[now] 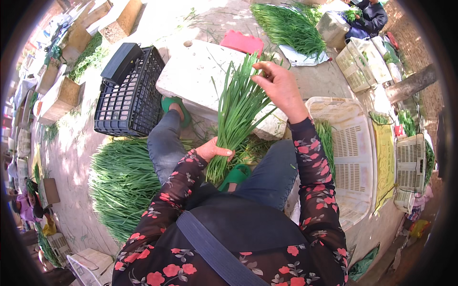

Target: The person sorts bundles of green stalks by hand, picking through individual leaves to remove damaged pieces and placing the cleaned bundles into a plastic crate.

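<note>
My left hand [215,151] grips a bunch of long green leaves, seemingly garlic chives [238,103], near its lower end. The bunch slants up and right over a white foam block [200,68]. Beside the leaf tips is my right hand [277,85], its thumb and forefinger apart with no blade visible between them. Its other fingers are curled and partly hidden. A large heap of the same leaves [123,186] lies on the ground by my left leg. Loose scraps [256,148] lie beneath the block's near edge, between my legs.
A black plastic crate [146,89] stands left of the block, with a dark box [121,62] on it. At right is a white plastic basket [352,143] holding some leaves. A red foam piece [243,41] lies behind the block. Farther back, a person [368,19] sits near another leaf pile [290,28].
</note>
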`<state>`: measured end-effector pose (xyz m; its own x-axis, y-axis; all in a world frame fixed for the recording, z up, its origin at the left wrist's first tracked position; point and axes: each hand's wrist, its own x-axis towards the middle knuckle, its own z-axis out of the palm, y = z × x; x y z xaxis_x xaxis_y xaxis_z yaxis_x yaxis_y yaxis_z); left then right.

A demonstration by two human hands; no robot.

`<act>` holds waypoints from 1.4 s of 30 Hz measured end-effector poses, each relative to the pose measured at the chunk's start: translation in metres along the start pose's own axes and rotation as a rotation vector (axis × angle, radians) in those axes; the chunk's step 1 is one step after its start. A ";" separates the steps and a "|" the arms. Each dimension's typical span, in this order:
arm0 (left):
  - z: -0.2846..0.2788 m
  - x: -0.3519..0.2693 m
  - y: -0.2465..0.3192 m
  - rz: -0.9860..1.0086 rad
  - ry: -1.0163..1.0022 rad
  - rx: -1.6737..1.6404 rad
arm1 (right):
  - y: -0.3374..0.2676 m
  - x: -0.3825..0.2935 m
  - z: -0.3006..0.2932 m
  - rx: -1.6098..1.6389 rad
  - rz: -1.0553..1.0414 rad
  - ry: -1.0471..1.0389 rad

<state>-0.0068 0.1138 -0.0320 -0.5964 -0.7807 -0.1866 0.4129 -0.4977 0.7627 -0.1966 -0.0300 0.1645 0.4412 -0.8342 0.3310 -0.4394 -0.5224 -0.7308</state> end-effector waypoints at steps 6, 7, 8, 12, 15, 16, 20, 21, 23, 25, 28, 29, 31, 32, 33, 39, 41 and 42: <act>-0.002 -0.001 0.000 0.000 0.013 0.039 | 0.021 -0.001 0.037 -0.421 -0.175 0.093; -0.002 -0.001 0.000 0.000 0.011 0.038 | 0.024 0.001 0.037 -0.346 -0.183 0.157; -0.001 -0.001 0.000 0.001 0.011 0.039 | 0.028 0.005 0.036 -0.271 -0.190 0.221; 0.001 0.001 0.000 -0.002 0.014 0.017 | 0.017 0.008 0.011 0.444 0.210 0.327; -0.001 0.000 0.000 0.010 -0.016 -0.038 | 0.011 -0.003 -0.021 0.919 0.255 0.251; -0.004 -0.004 -0.001 0.021 -0.022 -0.063 | 0.003 -0.011 -0.029 1.052 0.244 0.182; -0.003 -0.004 0.001 0.056 -0.084 -0.215 | 0.042 -0.066 -0.037 1.429 0.115 -0.041; 0.003 -0.004 0.005 0.054 -0.084 -0.256 | 0.063 -0.081 -0.026 1.450 0.225 -0.049; 0.007 -0.006 0.007 0.049 -0.086 -0.300 | 0.100 -0.100 0.011 -0.064 0.461 -0.131; 0.008 -0.007 0.008 0.065 -0.095 -0.319 | 0.094 -0.098 0.012 0.094 0.453 -0.024; 0.004 -0.011 0.005 0.063 -0.063 -0.265 | 0.064 -0.086 0.004 0.312 0.408 0.103; 0.004 -0.012 0.006 0.054 -0.064 -0.259 | 0.051 -0.076 -0.003 0.268 0.367 0.118; 0.004 -0.010 0.005 0.036 -0.076 -0.250 | 0.033 -0.055 -0.010 0.368 0.240 0.126; 0.004 -0.009 0.005 0.029 -0.084 -0.224 | 0.020 -0.043 -0.012 0.382 0.195 0.121; 0.001 -0.009 0.004 0.029 -0.094 -0.198 | 0.006 -0.030 -0.012 0.399 0.148 0.111; 0.003 -0.005 0.004 0.017 -0.137 -0.131 | 0.033 0.016 -0.001 -0.131 -0.102 -0.038; 0.002 -0.006 0.005 0.022 -0.140 -0.103 | 0.036 0.020 0.003 -0.172 -0.089 -0.086; 0.003 -0.008 0.005 0.022 -0.129 -0.122 | 0.033 0.018 0.004 -0.161 -0.057 -0.091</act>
<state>-0.0018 0.1183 -0.0247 -0.6660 -0.7413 -0.0837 0.5028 -0.5290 0.6836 -0.2002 -0.0616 0.1433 0.5348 -0.7867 0.3083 -0.5279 -0.5959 -0.6051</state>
